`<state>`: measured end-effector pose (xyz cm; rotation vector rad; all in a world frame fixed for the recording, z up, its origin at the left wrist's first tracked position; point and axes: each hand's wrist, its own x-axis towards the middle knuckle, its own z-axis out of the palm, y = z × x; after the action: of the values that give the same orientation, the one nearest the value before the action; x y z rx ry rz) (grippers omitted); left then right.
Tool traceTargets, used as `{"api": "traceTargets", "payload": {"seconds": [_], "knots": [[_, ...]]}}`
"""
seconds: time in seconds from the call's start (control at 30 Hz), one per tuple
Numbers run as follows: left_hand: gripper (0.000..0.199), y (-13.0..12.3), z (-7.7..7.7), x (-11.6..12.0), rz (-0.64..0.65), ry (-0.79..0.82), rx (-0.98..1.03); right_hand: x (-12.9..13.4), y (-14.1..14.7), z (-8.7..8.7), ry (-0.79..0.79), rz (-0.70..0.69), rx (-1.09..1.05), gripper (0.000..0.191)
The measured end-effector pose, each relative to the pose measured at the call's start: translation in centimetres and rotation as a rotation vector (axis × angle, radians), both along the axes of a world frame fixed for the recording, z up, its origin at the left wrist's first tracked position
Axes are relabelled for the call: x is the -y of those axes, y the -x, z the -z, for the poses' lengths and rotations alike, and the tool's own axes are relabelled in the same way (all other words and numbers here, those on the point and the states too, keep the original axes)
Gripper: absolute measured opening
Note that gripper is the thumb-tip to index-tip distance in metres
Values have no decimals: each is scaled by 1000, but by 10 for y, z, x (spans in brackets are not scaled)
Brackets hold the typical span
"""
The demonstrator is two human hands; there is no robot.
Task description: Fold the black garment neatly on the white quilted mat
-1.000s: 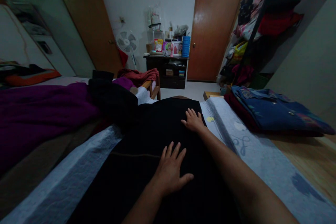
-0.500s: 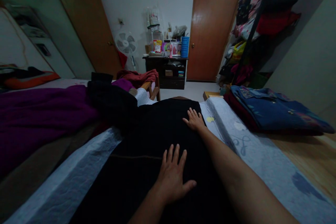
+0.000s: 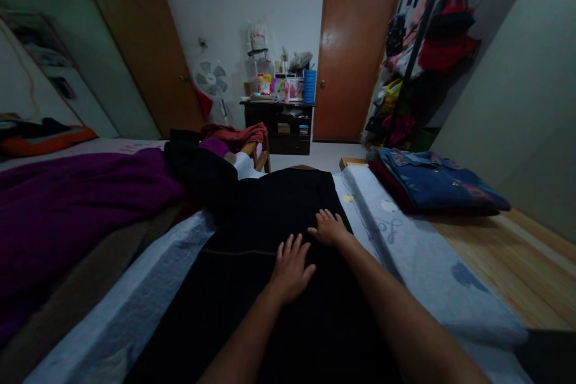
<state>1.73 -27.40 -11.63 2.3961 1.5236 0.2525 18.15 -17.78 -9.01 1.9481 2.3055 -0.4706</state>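
The black garment (image 3: 270, 204) lies spread lengthwise on the bed (image 3: 166, 282), between the two arms and running toward the far edge of the mattress. The left hand (image 3: 290, 267) is palm down on the middle of the garment, fingers extended and fanned wide, thumb set apart, nothing gripped. The right hand (image 3: 330, 229) is placed farther forward, near the garment's right edge; its fingers are also extended and moderately spread, and no fold of cloth shows between them. Pressure beneath the palms cannot be verified from this view. The flat hand position appears suited to distributing contact over loose fabric, which pinching would gather. The offset between the hands probably steadies two zones at once: centre and right margin. The bed likely serves as support because its broad surface carries most of the garment's length. A thin brown line (image 3: 238, 252) crosses the garment to the left of the left hand. A dark bundle (image 3: 198, 168) adjoins its far left side; whether the two are joined cannot be determined. Purple fabric (image 3: 90, 192) lies at left. At right, a folded denim garment (image 3: 423, 174) rests on dark red cloth (image 3: 389, 192), the compact stacking presumably limiting the area occupied.
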Motion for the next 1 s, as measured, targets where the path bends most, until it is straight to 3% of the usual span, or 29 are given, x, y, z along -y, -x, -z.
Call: {"api": "traceTargets", "payload": {"seconds": [0.2,0.4,0.5,0.57,0.67,0.8,1.0], "knots": [[48,1,8,-3,-25,-46,27,79,0,5,-209,12,-59,69],[40,-17,-16,-12,-107,4,37,151,-2,10,-267,18,-143,65],[42,-38,-25,-15,-18,-62,86,175,-7,7,-258,12,-255,59],[44,-51,-22,-15,55,-44,98,180,-15,2,-245,-20,-372,48],[49,-64,-8,-9,75,-42,58,168,-34,-10,-222,5,-504,31],[63,-69,8,0,59,-153,2,118,-57,-17,-420,235,-444,27],[74,-70,12,1,57,-180,-42,41,-66,2,-477,338,-357,28]]}}
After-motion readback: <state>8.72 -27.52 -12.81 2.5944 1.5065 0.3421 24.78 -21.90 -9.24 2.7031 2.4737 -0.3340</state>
